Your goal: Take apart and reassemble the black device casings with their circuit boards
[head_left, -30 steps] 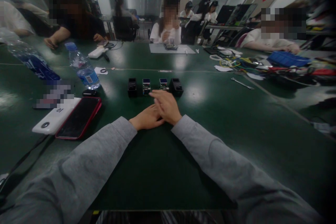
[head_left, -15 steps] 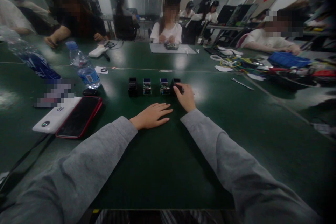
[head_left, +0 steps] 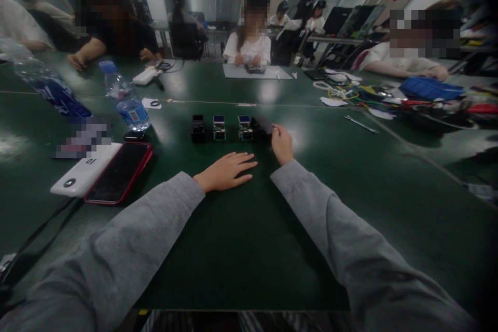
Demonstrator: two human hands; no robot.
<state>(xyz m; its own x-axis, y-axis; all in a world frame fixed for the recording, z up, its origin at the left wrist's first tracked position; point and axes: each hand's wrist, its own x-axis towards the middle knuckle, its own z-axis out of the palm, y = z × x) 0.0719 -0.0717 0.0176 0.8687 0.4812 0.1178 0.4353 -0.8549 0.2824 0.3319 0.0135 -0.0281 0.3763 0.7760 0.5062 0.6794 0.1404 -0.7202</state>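
Observation:
My left hand (head_left: 227, 171) lies flat on the green table (head_left: 241, 249), fingers spread, holding nothing. My right hand (head_left: 282, 144) pinches the right edge of a small black case (head_left: 263, 125), which is tilted, its flat dark face showing. Just left of that case stands a small circuit board with a screen (head_left: 245, 128). A second such board (head_left: 219, 128) stands further left. At the row's left end is another black case (head_left: 197, 128), upright with its front open. Both boards and this left case are untouched by my hands.
On my left are a red-cased phone (head_left: 119, 172), a white power bank (head_left: 83, 174) and a water bottle (head_left: 130, 104). A wrench (head_left: 361, 123) lies at right, before a heap of cables and a blue bundle (head_left: 430, 88). People sit across and beside the table.
My right hand has shifted slightly right and tipped the black case over from its upright stance. My left hand stays flat in place.

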